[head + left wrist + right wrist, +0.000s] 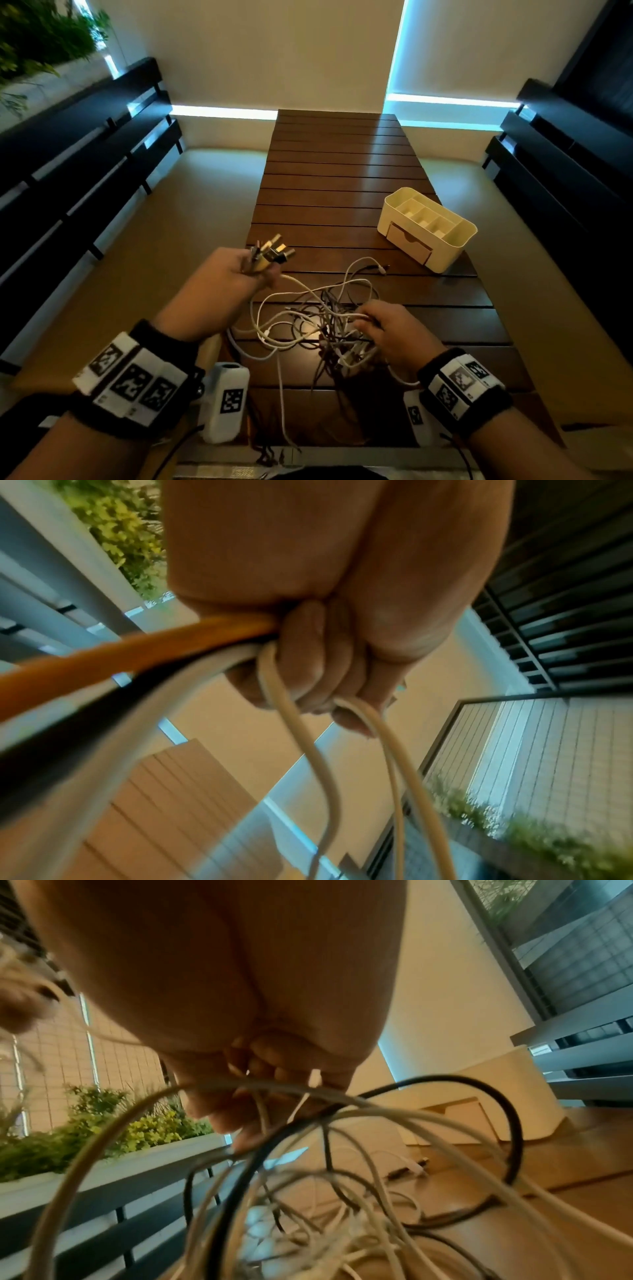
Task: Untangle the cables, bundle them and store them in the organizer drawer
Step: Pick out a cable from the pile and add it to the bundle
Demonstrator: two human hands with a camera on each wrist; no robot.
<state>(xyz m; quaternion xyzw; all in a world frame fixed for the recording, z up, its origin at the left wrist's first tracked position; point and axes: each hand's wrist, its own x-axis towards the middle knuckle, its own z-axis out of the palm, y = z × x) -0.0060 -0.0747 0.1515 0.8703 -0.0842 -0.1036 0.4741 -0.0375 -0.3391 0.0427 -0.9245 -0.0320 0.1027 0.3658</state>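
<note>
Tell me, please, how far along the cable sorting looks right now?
Early stage. Done: the left hand grips a bunch of metal-tipped plug ends lifted above the brown slatted wooden table. In hand: the right hand holds strands of the white and dark cable tangle, still knotted. Left: separating, bundling, and storing; the cream plastic organizer has its front drawer closed.

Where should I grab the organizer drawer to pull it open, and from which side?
Judging by its shape, grip the organizer drawer at the notch in the middle of its top edge. Come from the front face, which is turned toward the cable tangle; the right hand is nearer. The drawer looks closed.
</note>
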